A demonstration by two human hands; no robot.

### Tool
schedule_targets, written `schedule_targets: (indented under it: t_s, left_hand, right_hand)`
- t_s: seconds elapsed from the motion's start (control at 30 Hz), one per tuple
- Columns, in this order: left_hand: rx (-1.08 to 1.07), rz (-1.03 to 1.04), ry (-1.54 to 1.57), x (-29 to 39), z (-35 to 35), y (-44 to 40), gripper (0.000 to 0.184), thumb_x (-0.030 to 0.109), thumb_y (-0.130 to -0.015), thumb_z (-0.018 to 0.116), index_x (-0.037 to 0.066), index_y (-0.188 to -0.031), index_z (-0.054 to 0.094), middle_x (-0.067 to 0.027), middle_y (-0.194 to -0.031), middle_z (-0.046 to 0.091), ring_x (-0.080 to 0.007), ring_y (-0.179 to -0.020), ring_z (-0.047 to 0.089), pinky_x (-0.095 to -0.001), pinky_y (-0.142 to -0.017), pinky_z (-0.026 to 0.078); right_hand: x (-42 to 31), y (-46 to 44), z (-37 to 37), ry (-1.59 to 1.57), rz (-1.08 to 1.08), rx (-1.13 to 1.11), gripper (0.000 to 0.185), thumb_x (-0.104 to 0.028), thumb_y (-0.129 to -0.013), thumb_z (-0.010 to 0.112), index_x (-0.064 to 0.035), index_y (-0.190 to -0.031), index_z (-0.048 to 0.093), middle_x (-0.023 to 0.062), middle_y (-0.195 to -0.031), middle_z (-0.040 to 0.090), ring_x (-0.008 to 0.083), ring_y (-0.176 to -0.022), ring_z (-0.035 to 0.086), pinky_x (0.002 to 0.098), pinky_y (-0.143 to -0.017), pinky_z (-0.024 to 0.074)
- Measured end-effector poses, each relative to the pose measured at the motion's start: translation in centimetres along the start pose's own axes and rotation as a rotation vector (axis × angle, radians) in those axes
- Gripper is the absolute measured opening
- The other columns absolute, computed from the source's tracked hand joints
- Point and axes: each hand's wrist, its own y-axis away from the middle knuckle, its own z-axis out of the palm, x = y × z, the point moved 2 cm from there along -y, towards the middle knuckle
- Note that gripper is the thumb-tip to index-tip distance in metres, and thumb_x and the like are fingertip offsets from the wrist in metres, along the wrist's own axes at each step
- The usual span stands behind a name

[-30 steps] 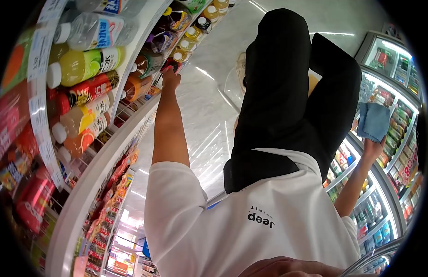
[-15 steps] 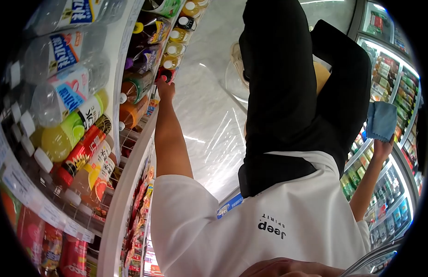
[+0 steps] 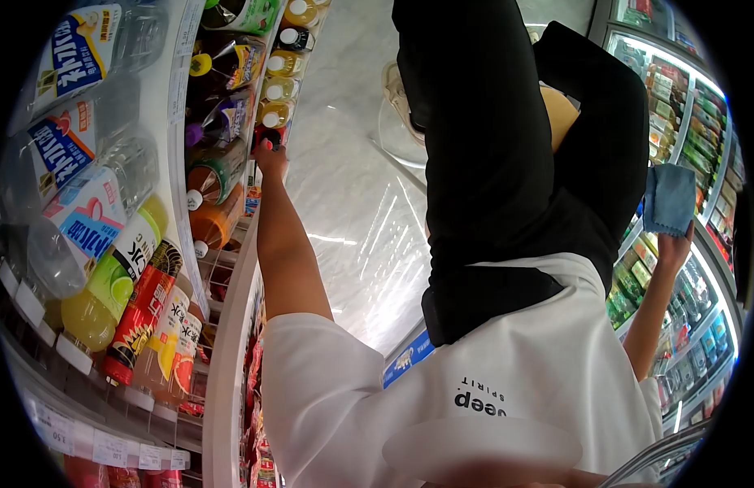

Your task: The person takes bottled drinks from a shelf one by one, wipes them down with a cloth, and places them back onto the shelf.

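Observation:
On the left, my left arm stretches out to the shelf. My left hand point(image 3: 271, 161) is closed at the front of a small dark bottle with red on it point(image 3: 269, 137), at the end of a row of yellow bottles point(image 3: 277, 114). Its fingertips are small in view and partly hidden. Over on the right, my right hand point(image 3: 675, 249) grips a folded blue-grey cloth point(image 3: 670, 199), which hangs beyond the fingers.
Near on the left, a shelf holds large clear drink bottles point(image 3: 76, 220) and a red bottle point(image 3: 145, 313). Price tags line its edge point(image 3: 108, 447). Lit drink coolers point(image 3: 670, 122) stand on the right. Between them lies a shiny grey floor point(image 3: 336, 195).
The view has shifted, so the shelves and both hands sit a little further left. My left hand stays at the dark bottle, and the cloth remains in my right hand.

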Motion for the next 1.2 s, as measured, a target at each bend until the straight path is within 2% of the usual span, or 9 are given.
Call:
schedule_targets:
  t_s: [0.07,0.2,0.53,0.63,0.8,0.9,0.97,1.07,1.2]
  left_hand:
    - [0.015,-0.035,0.203,-6.7,3.3,-3.6,0.066,0.024,-0.077,0.073,-0.006,-0.133,0.054,-0.0265,-0.133,0.057,-0.0384,-0.124,0.054,-0.0434,-0.107,0.042]
    - [-0.033,-0.256,0.48,-3.4,2.4,-2.1,0.069,0.021,-0.075,0.072,-0.006,-0.136,0.052,-0.0262,-0.137,0.055,-0.0349,-0.128,0.053,-0.0393,-0.105,0.044]
    - [-0.082,-0.32,0.57,-2.4,2.7,-1.4,0.083,0.02,-0.081,0.072,-0.006,-0.15,0.032,-0.0253,-0.152,0.04,-0.0281,-0.136,0.047,-0.0342,-0.105,0.042]
    - [-0.178,-0.343,0.639,-1.7,2.0,-1.2,0.077,0.006,-0.087,0.069,-0.008,-0.148,0.024,-0.0174,-0.139,0.043,-0.0274,-0.123,0.053,-0.0393,-0.101,0.049]
    - [-0.218,-0.335,0.688,-2.7,2.2,-1.8,0.079,0.001,-0.087,0.066,-0.009,-0.15,0.019,-0.0196,-0.142,0.038,-0.0324,-0.12,0.055,-0.0408,-0.102,0.05]
    - [-0.123,-0.439,0.691,2.1,0.5,0.8,0.073,0.025,-0.083,0.071,-0.004,-0.144,0.044,-0.0229,-0.136,0.057,-0.03,-0.115,0.061,-0.0354,-0.097,0.046]
    - [-0.09,-0.406,0.625,0.2,1.2,0.0,0.071,0.027,-0.081,0.072,-0.004,-0.14,0.048,-0.0232,-0.131,0.06,-0.0299,-0.11,0.063,-0.0362,-0.095,0.048]
    - [-0.004,-0.178,0.358,-8.7,4.4,-4.5,0.07,0.029,-0.077,0.075,-0.004,-0.135,0.054,-0.0236,-0.124,0.064,-0.0298,-0.104,0.066,-0.0374,-0.091,0.052]
    - [-0.005,-0.311,0.463,0.2,0.2,0.1,0.066,0.031,-0.073,0.076,0.0,-0.13,0.06,-0.0228,-0.119,0.067,-0.0324,-0.101,0.068,-0.0385,-0.09,0.053]
  right_hand:
    - [0.0,-0.2,-0.4,-0.007,0.006,0.007,0.052,-0.028,-0.106,0.033,-0.0016,-0.15,0.037,0.0152,-0.158,0.035,0.0329,-0.147,0.029,0.0533,-0.123,0.0138]
    - [0.0,-2.7,-2.8,-0.043,0.016,-0.005,0.05,-0.027,-0.104,0.038,-0.002,-0.147,0.043,0.0151,-0.155,0.04,0.033,-0.146,0.033,0.0528,-0.123,0.0153]
    - [0.3,-2.2,-0.7,-0.01,0.033,-0.019,0.052,-0.03,-0.105,0.035,-0.0013,-0.148,0.04,0.0162,-0.156,0.037,0.0329,-0.146,0.032,0.0527,-0.122,0.0157]
    - [0.2,-1.0,0.6,-0.003,0.031,-0.004,0.052,-0.031,-0.106,0.035,-0.0014,-0.148,0.041,0.0162,-0.156,0.038,0.0328,-0.146,0.033,0.0522,-0.122,0.016]
    - [0.3,-0.1,1.9,0.032,0.03,0.023,0.051,-0.03,-0.106,0.034,-0.0011,-0.147,0.042,0.0162,-0.156,0.039,0.0328,-0.145,0.034,0.0514,-0.122,0.0171]
    - [0.2,-1.3,1.1,0.027,0.036,0.014,0.05,-0.031,-0.106,0.034,-0.0008,-0.146,0.043,0.0164,-0.155,0.04,0.0331,-0.144,0.035,0.0513,-0.122,0.0181]
    - [-0.1,-2.4,0.2,0.035,0.034,0.007,0.05,-0.031,-0.106,0.034,-0.0006,-0.145,0.044,0.0165,-0.154,0.041,0.0334,-0.144,0.036,0.0513,-0.122,0.0188]
    - [0.2,-1.6,1.1,0.062,0.029,0.021,0.05,-0.031,-0.106,0.034,-0.0004,-0.144,0.045,0.0168,-0.153,0.042,0.0339,-0.143,0.037,0.0514,-0.122,0.0196]
    - [0.3,-1.8,1.2,0.044,0.037,0.018,0.049,-0.031,-0.106,0.034,-0.0008,-0.144,0.046,0.0165,-0.153,0.042,0.0335,-0.143,0.036,0.0511,-0.122,0.0192]
